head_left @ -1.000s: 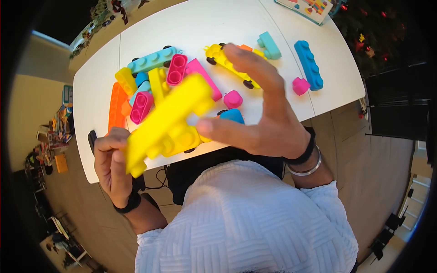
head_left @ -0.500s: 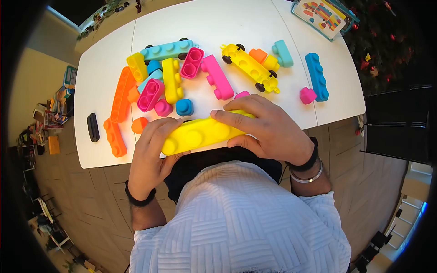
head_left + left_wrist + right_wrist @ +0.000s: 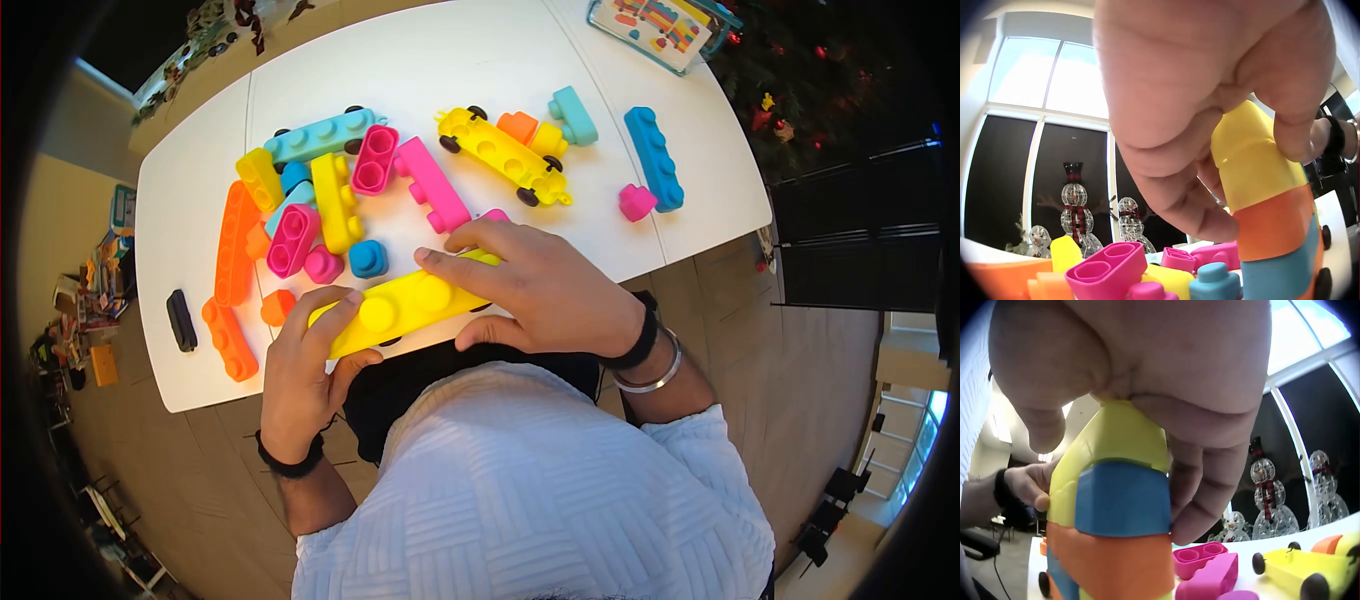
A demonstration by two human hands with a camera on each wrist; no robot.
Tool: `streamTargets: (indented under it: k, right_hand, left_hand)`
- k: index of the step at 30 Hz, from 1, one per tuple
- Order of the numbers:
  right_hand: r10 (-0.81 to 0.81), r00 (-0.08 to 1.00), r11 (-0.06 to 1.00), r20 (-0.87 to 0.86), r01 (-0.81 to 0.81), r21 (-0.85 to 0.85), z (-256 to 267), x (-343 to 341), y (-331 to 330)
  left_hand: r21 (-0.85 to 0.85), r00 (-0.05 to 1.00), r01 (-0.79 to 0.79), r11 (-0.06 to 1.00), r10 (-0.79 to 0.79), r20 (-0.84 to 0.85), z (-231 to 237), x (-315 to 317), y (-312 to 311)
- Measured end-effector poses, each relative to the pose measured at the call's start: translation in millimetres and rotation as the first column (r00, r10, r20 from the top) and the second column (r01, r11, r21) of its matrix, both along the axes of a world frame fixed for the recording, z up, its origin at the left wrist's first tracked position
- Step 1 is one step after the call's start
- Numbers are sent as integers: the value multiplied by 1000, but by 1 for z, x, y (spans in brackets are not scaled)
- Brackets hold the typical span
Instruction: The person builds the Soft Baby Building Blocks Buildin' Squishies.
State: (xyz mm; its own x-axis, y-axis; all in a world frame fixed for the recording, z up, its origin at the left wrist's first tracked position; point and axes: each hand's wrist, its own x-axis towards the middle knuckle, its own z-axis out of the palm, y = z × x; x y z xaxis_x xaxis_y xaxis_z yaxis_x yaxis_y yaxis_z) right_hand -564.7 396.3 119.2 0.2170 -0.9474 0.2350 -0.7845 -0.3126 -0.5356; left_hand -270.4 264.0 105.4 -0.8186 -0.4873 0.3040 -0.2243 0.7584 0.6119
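Here, our left hand and right hand both held the yellow block, the top layer of a stack just in front of us at the near edge of the table. Our left gripped one end, thumb on the near side and fingers on the far side; one fingertip lay against an orange layer beneath. Our right was bent over the other end, its fingers down the far side against a blue layer and its thumb by the near side. Below, we saw more layers and, at the bottom, black wheels; we could not tell whether these touched the table. Just beyond the stack lay a blue cube, and near our left hand an orange cube. Farther off, we saw a teal car and a pink bar, with a yellow car to the right of the bar. A blue bar lay near the right edge, a small pink piece just beside it. At the far left was a black object, and at the far edge a box.
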Motion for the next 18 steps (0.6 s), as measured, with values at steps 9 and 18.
streamTargets:
  k: [9,18]
  right_hand:
    - [-409,913,887,16,401,-227,-35,-103,-33]
    - [-685,652,699,-326,714,-40,-86,-160,-45]
  left_hand:
    - [10,998,-51,999,52,-38,-5,1,5]
    - [24,999,-42,999,43,-25,-4,6,3]
